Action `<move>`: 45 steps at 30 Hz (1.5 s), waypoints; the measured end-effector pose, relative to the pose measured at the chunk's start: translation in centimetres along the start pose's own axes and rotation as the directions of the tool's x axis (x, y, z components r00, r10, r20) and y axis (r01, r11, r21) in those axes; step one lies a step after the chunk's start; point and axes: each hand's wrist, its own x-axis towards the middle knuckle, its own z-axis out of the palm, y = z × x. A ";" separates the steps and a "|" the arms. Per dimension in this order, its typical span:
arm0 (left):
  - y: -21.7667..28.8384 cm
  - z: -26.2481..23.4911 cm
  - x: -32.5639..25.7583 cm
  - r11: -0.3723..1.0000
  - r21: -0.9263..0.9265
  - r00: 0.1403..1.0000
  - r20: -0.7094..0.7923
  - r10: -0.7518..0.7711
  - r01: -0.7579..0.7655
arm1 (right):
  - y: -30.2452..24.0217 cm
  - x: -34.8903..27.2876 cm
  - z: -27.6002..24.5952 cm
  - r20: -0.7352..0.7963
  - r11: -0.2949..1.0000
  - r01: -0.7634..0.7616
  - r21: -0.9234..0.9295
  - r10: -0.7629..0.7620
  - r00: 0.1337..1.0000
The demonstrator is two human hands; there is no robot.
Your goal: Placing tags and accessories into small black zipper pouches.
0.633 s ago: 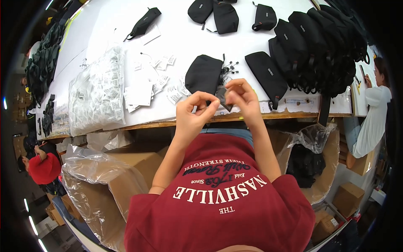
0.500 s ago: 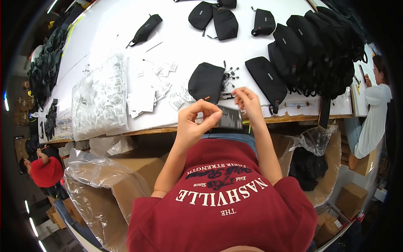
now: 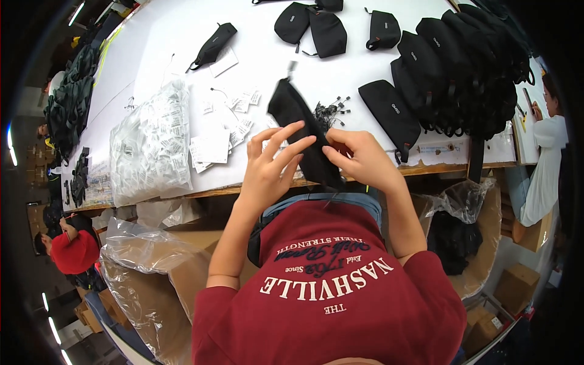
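Observation:
A black zip pouch (image 3: 297, 115) is tilted up at the table's near edge, standing on end between my hands and slightly blurred. My left hand (image 3: 267, 164) has its fingers stretched apart, with fingertips against the pouch's left side and front. On the other side, my right hand (image 3: 359, 157) pinches the pouch's right edge between thumb and fingers. Just behind that hand lies a small heap of black cords with little tabs (image 3: 330, 112). Loose white tags (image 3: 241, 126) and white cards (image 3: 210, 148) are scattered to the left of the pouch.
A clear bag full of white tags (image 3: 152, 146) sits at the left. Another black pouch (image 3: 389, 112) lies right of my hands, before a large pile of pouches (image 3: 453, 73). Plastic-lined cartons (image 3: 146, 261) stand below the table edge. A person in white (image 3: 544, 152) is at right.
The black pouch, lying flat on the table before, is now lifted and tilted between my hands. The dark flat piece seen at my hands earlier no longer shows. My left hand's fingers have spread.

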 end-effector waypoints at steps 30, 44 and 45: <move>-0.5 0.8 -2.4 0.997 -0.021 0.993 0.093 -0.067 0.070 | -1.3 -3.4 2.2 -0.080 0.955 0.096 -0.282 -0.123 0.989; 0.0 0.6 -2.9 0.988 -0.144 0.994 0.108 -0.032 0.048 | -0.7 -3.5 2.7 -0.149 0.898 0.100 -0.427 -0.179 0.973; 0.0 0.7 -3.0 0.989 -0.139 0.992 0.122 -0.038 0.055 | -0.6 -3.6 2.9 -0.146 0.899 0.100 -0.425 -0.178 0.973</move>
